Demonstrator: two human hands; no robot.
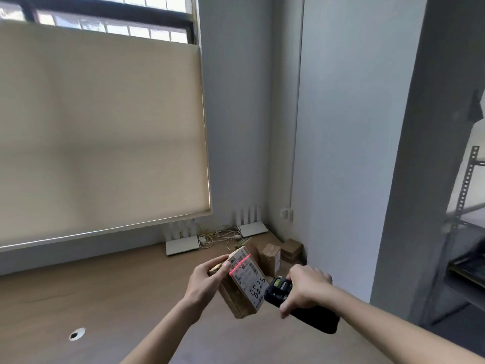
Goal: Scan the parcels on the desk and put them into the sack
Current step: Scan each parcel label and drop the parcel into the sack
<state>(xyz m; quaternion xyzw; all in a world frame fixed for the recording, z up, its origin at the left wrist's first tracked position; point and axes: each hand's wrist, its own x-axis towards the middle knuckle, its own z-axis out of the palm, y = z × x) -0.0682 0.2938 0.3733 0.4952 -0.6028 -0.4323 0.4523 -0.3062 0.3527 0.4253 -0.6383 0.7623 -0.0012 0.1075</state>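
Lower centre of the frame: left hand (207, 278) grips a parcel (242, 282) above the desk (78, 290) while right hand (305, 290) clasps the scanner (301, 304), red beam crossing its label. Bagging should follow; no sack is visible.

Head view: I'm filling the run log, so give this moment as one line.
phase: scanning | left hand: holds parcel | right hand: grips scanner | red line on label | sack: unseen

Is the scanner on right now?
On: the scanner in the right hand throws a red line across the label of the held parcel.
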